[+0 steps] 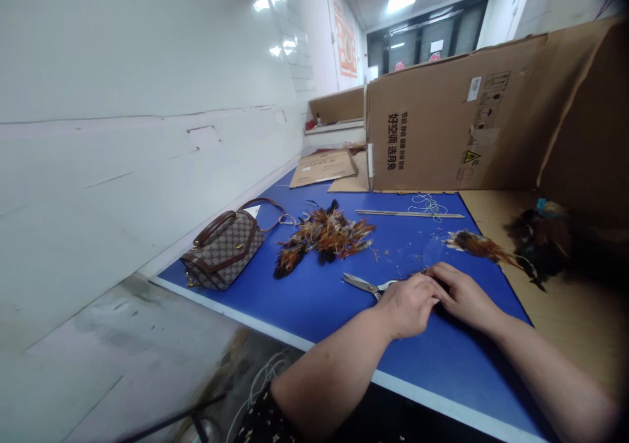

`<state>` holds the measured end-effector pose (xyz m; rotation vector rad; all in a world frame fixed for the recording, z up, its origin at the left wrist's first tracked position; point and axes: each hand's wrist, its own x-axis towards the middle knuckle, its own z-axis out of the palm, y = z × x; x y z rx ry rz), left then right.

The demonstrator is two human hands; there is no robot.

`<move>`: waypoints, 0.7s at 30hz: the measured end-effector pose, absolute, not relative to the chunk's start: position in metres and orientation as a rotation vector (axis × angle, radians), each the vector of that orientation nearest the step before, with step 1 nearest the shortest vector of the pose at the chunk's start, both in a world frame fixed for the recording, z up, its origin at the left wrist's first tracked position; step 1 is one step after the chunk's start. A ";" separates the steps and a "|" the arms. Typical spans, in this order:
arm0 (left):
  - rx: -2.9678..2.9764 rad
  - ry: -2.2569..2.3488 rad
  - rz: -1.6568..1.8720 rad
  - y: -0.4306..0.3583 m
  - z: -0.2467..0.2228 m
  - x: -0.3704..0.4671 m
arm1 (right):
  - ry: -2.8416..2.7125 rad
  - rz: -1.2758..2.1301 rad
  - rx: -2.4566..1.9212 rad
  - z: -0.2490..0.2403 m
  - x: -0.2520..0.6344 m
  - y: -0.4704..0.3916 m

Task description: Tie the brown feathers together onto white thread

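My left hand (410, 303) and my right hand (464, 297) meet over the blue table, fingers closed and pressed together. A small dark wisp, perhaps feather, shows just beyond the fingertips, but what they hold is mostly hidden. Scissors (362, 284) lie beside my left hand, their blades pointing left and their handles partly covered by it. Farther left is a loose heap of brown, orange and black feathers (327, 230). A bundle of brown feathers with pale ends (479, 243) rests beyond my right hand, near the cardboard.
A patterned handbag (223, 250) stands at the table's left. Behind my hands lie thin sticks (407, 214) and tangled pale string (427, 206). A large cardboard box (442, 122) walls off the back. Dark feathers (540, 233) sit on cardboard at right; feather scraps dot the table.
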<state>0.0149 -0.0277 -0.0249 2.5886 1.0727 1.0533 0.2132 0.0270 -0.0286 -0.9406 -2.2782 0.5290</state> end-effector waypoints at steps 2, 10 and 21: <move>2.592 1.070 1.053 -0.028 -0.025 0.015 | -2.279 0.526 -0.945 -0.028 0.213 0.027; 2.575 1.032 1.036 -0.028 -0.024 0.014 | -2.305 0.524 -0.956 -0.030 0.213 0.029; 2.535 1.026 1.016 -0.028 -0.022 0.014 | -2.318 0.479 -0.941 -0.029 0.212 0.029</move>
